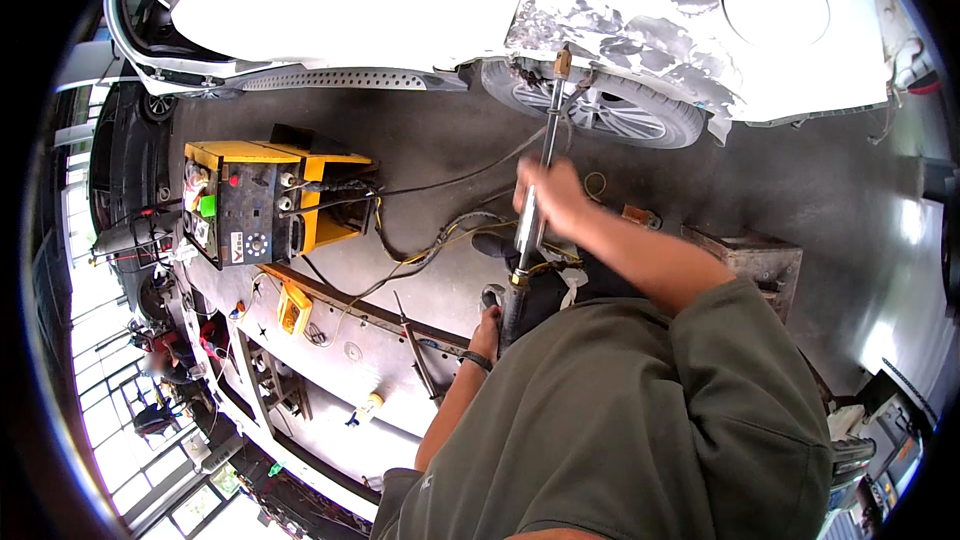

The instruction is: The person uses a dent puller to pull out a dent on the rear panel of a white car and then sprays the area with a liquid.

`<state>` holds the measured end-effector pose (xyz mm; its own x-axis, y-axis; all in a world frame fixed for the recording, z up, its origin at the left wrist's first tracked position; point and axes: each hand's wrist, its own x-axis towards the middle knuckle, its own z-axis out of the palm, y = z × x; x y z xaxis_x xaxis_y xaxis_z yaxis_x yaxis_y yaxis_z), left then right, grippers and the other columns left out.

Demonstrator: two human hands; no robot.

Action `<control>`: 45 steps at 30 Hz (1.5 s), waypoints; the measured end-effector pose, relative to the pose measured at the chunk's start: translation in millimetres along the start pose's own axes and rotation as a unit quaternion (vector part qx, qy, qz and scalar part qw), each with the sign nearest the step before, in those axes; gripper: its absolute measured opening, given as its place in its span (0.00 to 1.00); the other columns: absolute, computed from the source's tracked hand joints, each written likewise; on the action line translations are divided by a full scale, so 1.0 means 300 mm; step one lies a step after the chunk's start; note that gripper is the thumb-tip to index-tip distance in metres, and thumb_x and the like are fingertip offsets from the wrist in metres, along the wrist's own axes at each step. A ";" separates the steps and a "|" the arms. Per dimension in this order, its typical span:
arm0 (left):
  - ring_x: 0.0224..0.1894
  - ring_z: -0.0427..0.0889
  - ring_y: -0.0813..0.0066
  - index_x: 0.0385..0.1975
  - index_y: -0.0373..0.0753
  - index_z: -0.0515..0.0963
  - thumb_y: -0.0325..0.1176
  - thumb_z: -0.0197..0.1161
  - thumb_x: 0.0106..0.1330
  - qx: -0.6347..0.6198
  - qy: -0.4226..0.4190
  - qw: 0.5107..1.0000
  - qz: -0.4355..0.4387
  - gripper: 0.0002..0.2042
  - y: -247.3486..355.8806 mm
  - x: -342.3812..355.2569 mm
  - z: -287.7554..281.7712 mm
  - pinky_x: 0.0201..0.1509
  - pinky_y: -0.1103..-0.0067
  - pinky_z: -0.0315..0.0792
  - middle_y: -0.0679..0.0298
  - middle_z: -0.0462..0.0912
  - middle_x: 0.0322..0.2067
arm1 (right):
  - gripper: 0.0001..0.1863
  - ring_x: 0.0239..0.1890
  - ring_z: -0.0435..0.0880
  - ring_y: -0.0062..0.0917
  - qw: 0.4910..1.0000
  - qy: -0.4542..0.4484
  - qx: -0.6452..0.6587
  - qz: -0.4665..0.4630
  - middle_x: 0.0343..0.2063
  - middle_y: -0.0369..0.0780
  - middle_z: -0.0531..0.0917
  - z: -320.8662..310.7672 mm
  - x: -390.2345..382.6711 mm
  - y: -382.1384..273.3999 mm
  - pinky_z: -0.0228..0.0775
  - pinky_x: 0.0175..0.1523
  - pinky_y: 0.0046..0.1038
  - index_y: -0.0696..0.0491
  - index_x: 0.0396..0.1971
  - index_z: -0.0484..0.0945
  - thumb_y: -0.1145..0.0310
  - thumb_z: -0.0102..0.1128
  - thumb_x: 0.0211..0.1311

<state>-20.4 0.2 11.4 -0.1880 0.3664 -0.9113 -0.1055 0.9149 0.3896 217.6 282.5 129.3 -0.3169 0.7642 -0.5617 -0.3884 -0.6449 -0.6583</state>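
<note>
A long slide hammer (526, 230) runs from my body up to the white car panel (640, 10). Its brass-coloured tip end (562, 64) meets the panel's lower edge above the wheel (610, 110); whether it is fastened there I cannot tell. My right hand (552, 195) is closed around the chrome sliding part of the shaft, slightly blurred. Low on the tool, my left hand (487, 332) wraps round the black handle (512, 315), its fingers partly hidden. Grey and dark sanded patches (620, 35) mark the panel around the tip, and a round outline sits to their right.
Left of me stands a yellow and black machine (250, 202) with cables (430, 250) running across to the tool. The grey bench (340, 370) holds a yellow tray (293, 310) and a metal rod tool (415, 345). A metal box (750, 260) stands right. Another person (170, 365) is far left.
</note>
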 end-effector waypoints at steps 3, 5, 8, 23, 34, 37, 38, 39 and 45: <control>0.46 0.81 0.67 0.50 0.36 0.80 0.59 0.46 0.71 0.092 -0.010 0.994 0.062 0.30 0.082 -0.125 0.050 0.55 0.75 0.70 0.55 0.83 0.45 | 0.06 0.21 0.75 0.25 0.990 0.069 0.119 -0.002 0.21 0.38 0.73 0.006 -0.091 0.215 0.75 0.29 0.31 0.57 0.35 0.72 0.73 0.59 0.66; 0.44 0.82 0.66 0.49 0.36 0.80 0.59 0.49 0.69 0.155 0.034 0.983 0.091 0.29 0.032 -0.143 -0.048 0.52 0.74 0.73 0.55 0.84 0.44 | 0.04 0.24 0.78 0.27 0.991 0.075 0.060 0.096 0.23 0.41 0.78 -0.017 -0.114 0.263 0.73 0.31 0.33 0.57 0.34 0.72 0.74 0.58 0.64; 0.42 0.84 0.66 0.46 0.37 0.81 0.58 0.53 0.67 0.056 0.039 0.997 0.029 0.27 0.114 -0.225 -0.013 0.47 0.71 0.76 0.55 0.85 0.41 | 0.05 0.26 0.81 0.28 0.966 0.165 0.100 0.172 0.24 0.41 0.80 -0.111 -0.145 0.319 0.73 0.30 0.31 0.55 0.35 0.73 0.73 0.59 0.61; 0.51 0.81 0.61 0.56 0.44 0.77 0.54 0.46 0.73 0.036 0.006 0.995 0.096 0.24 0.055 -0.086 -0.017 0.57 0.71 0.72 0.48 0.83 0.49 | 0.05 0.26 0.78 0.26 0.992 0.013 0.072 0.103 0.24 0.39 0.76 0.067 -0.080 -0.007 0.74 0.34 0.31 0.56 0.33 0.72 0.77 0.59 0.62; 0.53 0.82 0.50 0.62 0.44 0.67 0.41 0.46 0.75 0.486 -0.029 0.858 0.165 0.19 0.122 -0.144 0.024 0.58 0.65 0.73 0.42 0.81 0.49 | 0.05 0.21 0.79 0.26 0.992 0.044 0.067 0.093 0.20 0.40 0.78 0.010 -0.039 0.063 0.69 0.26 0.28 0.56 0.33 0.75 0.70 0.60 0.63; 0.54 0.80 0.59 0.56 0.38 0.73 0.48 0.47 0.74 -0.110 -0.004 0.992 -0.063 0.22 0.178 -0.185 0.087 0.58 0.68 0.72 0.47 0.81 0.49 | 0.07 0.18 0.78 0.28 0.993 0.055 0.040 0.098 0.18 0.40 0.78 0.017 -0.044 -0.014 0.67 0.22 0.30 0.55 0.30 0.75 0.68 0.60 0.63; 0.53 0.79 0.62 0.54 0.37 0.75 0.52 0.47 0.73 -0.053 0.001 0.998 -0.039 0.24 0.188 -0.195 0.097 0.58 0.70 0.72 0.50 0.81 0.49 | 0.09 0.17 0.78 0.28 0.997 0.050 0.011 0.060 0.17 0.41 0.78 -0.018 0.006 -0.022 0.65 0.18 0.30 0.55 0.29 0.76 0.65 0.61 0.63; 0.53 0.79 0.65 0.53 0.37 0.76 0.56 0.48 0.71 0.002 0.009 1.000 -0.016 0.27 0.180 -0.208 0.095 0.58 0.72 0.72 0.52 0.80 0.50 | 0.07 0.18 0.78 0.27 0.997 0.036 0.029 0.057 0.17 0.40 0.78 -0.044 0.039 -0.079 0.70 0.24 0.31 0.54 0.28 0.76 0.68 0.61 0.63; 0.47 0.81 0.64 0.52 0.38 0.78 0.60 0.50 0.69 0.256 0.031 0.936 0.238 0.30 0.010 -0.111 -0.007 0.56 0.73 0.72 0.54 0.81 0.49 | 0.10 0.21 0.79 0.27 0.996 0.021 0.089 -0.004 0.20 0.39 0.78 -0.093 0.192 -0.255 0.73 0.28 0.31 0.54 0.28 0.75 0.65 0.63 0.64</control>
<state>-16.4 -9.6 43.0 -0.1523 0.7580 -0.6343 0.4841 0.6167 0.6208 253.1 375.6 133.3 -0.2787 0.7657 -0.5796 -0.5395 -0.6242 -0.5651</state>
